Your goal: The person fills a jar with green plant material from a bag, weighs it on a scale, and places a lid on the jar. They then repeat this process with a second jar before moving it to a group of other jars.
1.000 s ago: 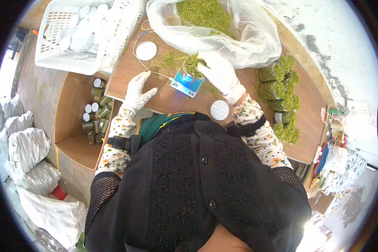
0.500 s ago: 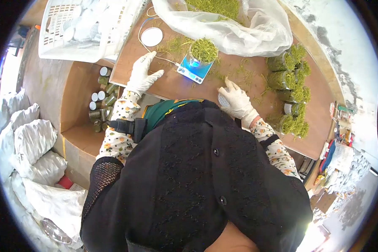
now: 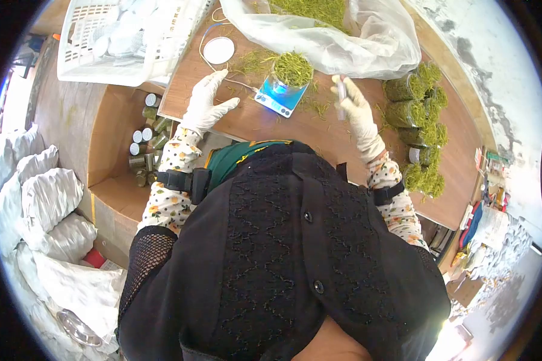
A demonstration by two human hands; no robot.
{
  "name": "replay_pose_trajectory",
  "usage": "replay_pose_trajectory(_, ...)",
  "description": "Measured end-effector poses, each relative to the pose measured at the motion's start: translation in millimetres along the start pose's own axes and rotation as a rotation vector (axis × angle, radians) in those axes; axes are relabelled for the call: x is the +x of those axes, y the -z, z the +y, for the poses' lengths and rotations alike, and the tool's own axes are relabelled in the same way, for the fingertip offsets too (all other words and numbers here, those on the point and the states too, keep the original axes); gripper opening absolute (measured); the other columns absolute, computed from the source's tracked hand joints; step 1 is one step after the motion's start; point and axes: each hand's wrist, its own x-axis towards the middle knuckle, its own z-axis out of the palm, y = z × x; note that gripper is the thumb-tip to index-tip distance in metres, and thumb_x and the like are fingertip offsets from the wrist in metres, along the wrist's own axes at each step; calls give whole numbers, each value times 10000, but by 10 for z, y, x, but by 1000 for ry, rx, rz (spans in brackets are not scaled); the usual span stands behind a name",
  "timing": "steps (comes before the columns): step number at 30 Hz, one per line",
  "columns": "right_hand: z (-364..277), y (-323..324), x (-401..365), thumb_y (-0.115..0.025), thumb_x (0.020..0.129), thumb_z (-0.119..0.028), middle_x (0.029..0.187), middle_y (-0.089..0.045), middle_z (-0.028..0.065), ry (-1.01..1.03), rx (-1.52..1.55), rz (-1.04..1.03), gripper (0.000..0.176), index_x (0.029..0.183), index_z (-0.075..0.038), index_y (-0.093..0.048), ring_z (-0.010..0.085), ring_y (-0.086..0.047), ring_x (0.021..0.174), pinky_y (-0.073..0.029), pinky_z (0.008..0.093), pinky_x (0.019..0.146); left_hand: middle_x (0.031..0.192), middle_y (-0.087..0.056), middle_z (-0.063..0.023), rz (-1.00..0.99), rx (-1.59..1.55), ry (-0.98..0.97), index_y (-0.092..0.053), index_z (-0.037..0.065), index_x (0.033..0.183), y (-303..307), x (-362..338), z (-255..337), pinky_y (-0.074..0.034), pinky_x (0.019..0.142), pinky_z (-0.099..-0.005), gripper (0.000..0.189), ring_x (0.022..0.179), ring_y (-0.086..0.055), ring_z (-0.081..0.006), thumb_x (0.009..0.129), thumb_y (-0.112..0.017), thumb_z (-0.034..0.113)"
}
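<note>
My left hand (image 3: 206,103), in a white glove, hovers near the table's left part with thumb and fingers apart and nothing between them. In my gloved right hand (image 3: 356,107) is a thin, pale disc-like lid (image 3: 341,97), seen nearly edge-on and pinched by the fingers. Between the hands, a glass jar (image 3: 291,71) heaped with green dried strands stands on a small blue-lit scale (image 3: 276,103). A round white lid (image 3: 219,50) lies on the table behind my left hand.
Filled jars (image 3: 403,114) stand in rows at the right. A clear plastic bag (image 3: 337,57) of green strands lies at the back. A white basket (image 3: 102,75) is at back left, above a cardboard box (image 3: 111,135) of closed jars.
My right hand has moved up and away from the table's front edge, with the disc lifted and turned edge-on. My left hand has barely shifted.
</note>
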Motion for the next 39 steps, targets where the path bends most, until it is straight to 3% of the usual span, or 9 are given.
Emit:
replay_pose_trajectory(4, -284, -96, 207, -589, 904, -163, 1341, -512, 116, -81, 387, -4, 555, 1412, -38, -403, 288, -591, 1146, -559, 368, 795, 1255, -571, -214, 10, -25, -52, -516, 6, 1314, -51, 74, 31, -424, 1025, -392, 690, 1185, -537, -333, 733, -801, 246)
replay_pose_trajectory(8, -344, -168, 359, -614, 895, -207, 1317, -518, 151, -83, 543, -53, 586, 1401, -30, -377, 322, -598, 1121, -563, 391, 772, 1263, -568, -206, -28, -100, -53, -524, 28, 1315, -103, 159, 124, -416, 1032, -390, 660, 1196, -530, -325, 754, -785, 256)
replay_pose_trajectory(11, -356, -203, 472, -623, 892, -223, 1303, -527, 168, -54, 543, -67, 600, 1397, -28, -366, 328, -603, 1107, -563, 398, 766, 1273, -569, -176, -14, -351, 30, -569, 56, 1277, -198, 305, 214, -421, 1023, -390, 570, 1196, -531, -308, 783, -759, 267)
replay_pose_trajectory(17, -354, -202, 468, -630, 894, -233, 1293, -537, 172, -11, 512, -76, 610, 1403, -30, -362, 319, -603, 1099, -566, 385, 754, 1260, -590, -110, 115, 58, -410, -658, 162, 1178, -2, 946, 833, -397, 1027, -405, 422, 1191, -525, -296, 819, -692, 381)
replay_pose_trajectory(21, -324, -143, 393, -628, 902, -244, 1308, -519, 152, -7, 500, -25, 602, 1406, -38, -371, 308, -599, 1108, -564, 364, 740, 1368, -506, -62, -7, 172, -432, -683, 247, 1130, -231, 1071, 885, -288, 1084, -510, 371, 1321, -372, -335, 806, -689, 428)
replay_pose_trajectory(26, -320, -8, 242, -635, 905, -255, 1315, -506, 112, -1, 499, 56, 586, 1402, -56, -399, 299, -583, 1137, -560, 358, 746, 1374, -504, 32, -24, 37, -376, -725, 205, 887, -440, 1092, 838, -282, 1079, -517, 151, 1328, -357, -342, 823, -674, 331)
replay_pose_trajectory(31, -315, 46, 169, -634, 907, -251, 1311, -507, 95, -4, 537, 94, 569, 1398, -67, -413, 294, -580, 1141, -559, 369, 760, 1293, -577, 30, 2, 12, -385, -711, 171, 843, -414, 1130, 915, -297, 1082, -469, 104, 1274, -431, -310, 836, -638, 245)
replay_pose_trajectory(38, -260, -7, 270, -615, 910, -219, 1300, -514, 104, -13, 548, 51, 555, 1398, -59, -405, 292, -594, 1116, -564, 352, 731, 1242, -612, -21, 230, 6, -523, -702, 125, 816, -16, 1337, 1200, -379, 1034, -411, 122, 1180, -520, -300, 850, -611, 197)
replay_pose_trajectory(39, -289, -54, 288, -604, 914, -210, 1299, -519, 105, -24, 542, 40, 547, 1398, -56, -404, 286, -597, 1111, -563, 348, 722, 1237, -615, -48, 240, 11, -489, -699, 100, 877, 20, 1396, 1091, -393, 1024, -405, 131, 1164, -530, -303, 850, -621, 202)
